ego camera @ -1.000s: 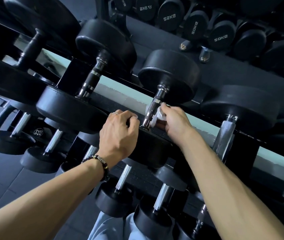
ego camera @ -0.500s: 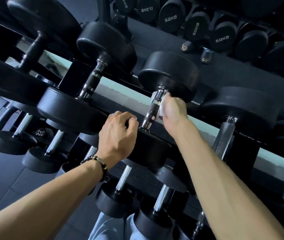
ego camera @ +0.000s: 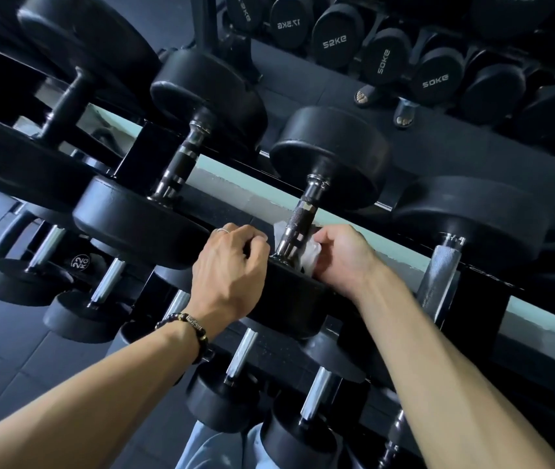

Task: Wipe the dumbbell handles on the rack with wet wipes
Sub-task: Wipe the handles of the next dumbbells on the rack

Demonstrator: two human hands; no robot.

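Observation:
A black dumbbell lies on the top tier of the rack, its knurled chrome handle [ego camera: 298, 220] running from the far head [ego camera: 332, 157] down to the near head [ego camera: 289, 299]. My right hand [ego camera: 342, 258] is shut on a white wet wipe [ego camera: 310, 255], which is wrapped around the low end of that handle beside the near head. My left hand [ego camera: 228, 275], with a ring and a beaded bracelet, curls over the top edge of the near head and grips it.
Neighbouring dumbbells lie left [ego camera: 181, 164] and right [ego camera: 438, 275] on the same tier. Smaller chrome-handled ones [ego camera: 107, 282] fill the tier below. A mirror behind shows labelled weights [ego camera: 435, 81] and sandalled feet [ego camera: 365, 96]. Dark floor tiles lie at lower left.
My right hand, with the wipe, has slid from the top of the handle back down to its low end. My left hand has stayed on the near head.

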